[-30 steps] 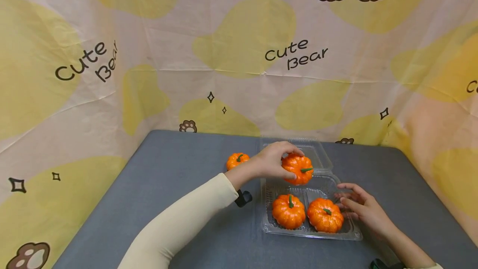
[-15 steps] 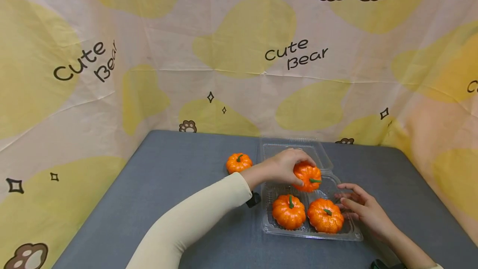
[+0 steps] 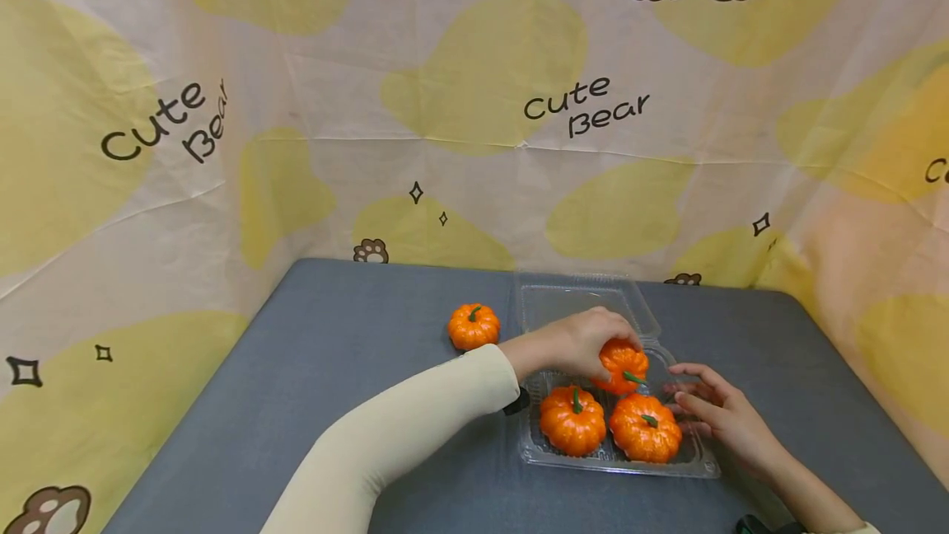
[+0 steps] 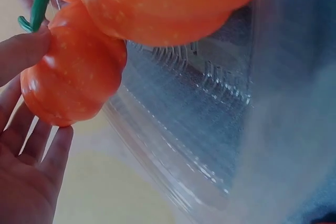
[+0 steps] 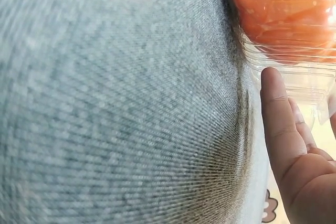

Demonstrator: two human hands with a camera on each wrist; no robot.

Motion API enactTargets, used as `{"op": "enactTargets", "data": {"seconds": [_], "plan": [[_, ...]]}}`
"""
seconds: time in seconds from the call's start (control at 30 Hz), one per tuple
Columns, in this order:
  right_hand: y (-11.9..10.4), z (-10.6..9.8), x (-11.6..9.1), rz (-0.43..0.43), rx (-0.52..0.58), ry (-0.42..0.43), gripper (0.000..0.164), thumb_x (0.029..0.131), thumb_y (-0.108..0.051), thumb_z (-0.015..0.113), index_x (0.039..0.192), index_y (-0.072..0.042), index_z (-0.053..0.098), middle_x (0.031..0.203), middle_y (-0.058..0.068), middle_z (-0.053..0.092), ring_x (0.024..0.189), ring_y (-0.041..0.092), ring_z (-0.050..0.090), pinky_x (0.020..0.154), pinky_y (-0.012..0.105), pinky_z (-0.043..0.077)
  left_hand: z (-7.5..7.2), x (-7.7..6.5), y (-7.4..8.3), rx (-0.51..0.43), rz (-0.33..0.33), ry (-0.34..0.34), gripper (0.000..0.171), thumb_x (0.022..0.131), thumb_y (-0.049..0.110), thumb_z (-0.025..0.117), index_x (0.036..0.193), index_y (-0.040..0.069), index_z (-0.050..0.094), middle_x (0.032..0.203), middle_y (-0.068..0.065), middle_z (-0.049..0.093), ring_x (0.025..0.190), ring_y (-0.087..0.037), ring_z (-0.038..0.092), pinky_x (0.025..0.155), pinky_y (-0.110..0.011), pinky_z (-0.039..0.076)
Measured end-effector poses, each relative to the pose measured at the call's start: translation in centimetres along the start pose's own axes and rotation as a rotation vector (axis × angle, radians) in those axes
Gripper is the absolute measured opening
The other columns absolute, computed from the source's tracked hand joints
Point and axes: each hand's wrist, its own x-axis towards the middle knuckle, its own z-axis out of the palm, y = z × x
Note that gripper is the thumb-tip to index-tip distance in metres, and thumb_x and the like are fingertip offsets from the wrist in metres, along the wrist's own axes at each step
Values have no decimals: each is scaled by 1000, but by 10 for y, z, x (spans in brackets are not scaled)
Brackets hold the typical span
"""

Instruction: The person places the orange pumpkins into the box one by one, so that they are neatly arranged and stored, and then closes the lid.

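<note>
Over the back right part of the clear plastic box (image 3: 567, 464), the person's left hand (image 3: 582, 340) grips an orange pumpkin (image 3: 623, 363), thumb near its green stem and fingers curled beneath it, the gap between them just as wide as the fruit. Whether its underside touches the floor of the box, I cannot tell. Two more pumpkins sit inside the box along its near side: a front left pumpkin (image 3: 573, 421) and a front right pumpkin (image 3: 645, 428). At the box's right wall waits the right hand (image 3: 730, 419), fingers loosely extended and holding nothing; its fingertips are at the clear plastic, though I can't say whether they press on it. Behind the box its lid (image 3: 571, 299) lies folded back on the grey tabletop (image 3: 371, 328). Left of the box, beyond the pale sleeve (image 3: 400, 423), rests a lone pumpkin (image 3: 473, 325). Patterned cloth (image 3: 460, 64) hangs behind the box.
</note>
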Motion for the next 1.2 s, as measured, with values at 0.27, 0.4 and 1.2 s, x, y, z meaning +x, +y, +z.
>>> {"op": "enactTargets", "data": {"seconds": [0.27, 0.4, 1.2], "plan": [[-1, 0, 0, 27, -7, 18, 34, 100, -18, 52, 132, -13, 45, 107, -11, 67, 90, 11, 67, 74, 32, 58, 2, 7, 5, 53, 29, -23, 51, 78, 22, 80, 125, 26, 61, 131, 12, 57, 123, -10, 47, 101, -17, 39], [-2, 1, 0, 33, -9, 22, 35, 100, -18, 52, 133, -10, 44, 107, -10, 67, 90, 11, 68, 74, 32, 58, 3, 8, 5, 47, 32, -23, 52, 77, 22, 81, 125, 26, 62, 131, 11, 58, 123, -10, 47, 102, -17, 39], [-4, 1, 1, 43, -18, 20, 38, 100, -20, 51, 134, -6, 41, 111, -7, 66, 91, 11, 69, 75, 33, 58, 6, 5, -4, -126, -90, -3, 62, 78, 26, 80, 134, 23, 54, 131, 3, 53, 116, -13, 51, 91, -18, 46]]}}
